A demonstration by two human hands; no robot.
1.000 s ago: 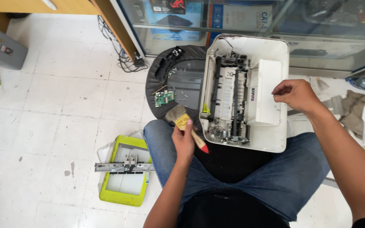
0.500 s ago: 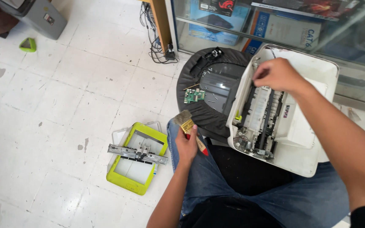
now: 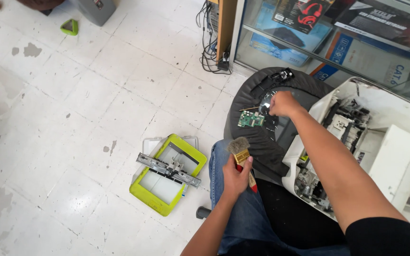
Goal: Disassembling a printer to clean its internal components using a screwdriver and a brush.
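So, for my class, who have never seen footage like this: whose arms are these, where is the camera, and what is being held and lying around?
The camera sits on a seated person's head, looking down at their own arms. The left hand grips a paintbrush with a red handle, bristles up. The right hand reaches to a round dark cushion, which carries a small green circuit board. Beside it is an opened white printer, its inner parts exposed. On the tiled floor lies a lime-green frame with a metal rail across it.
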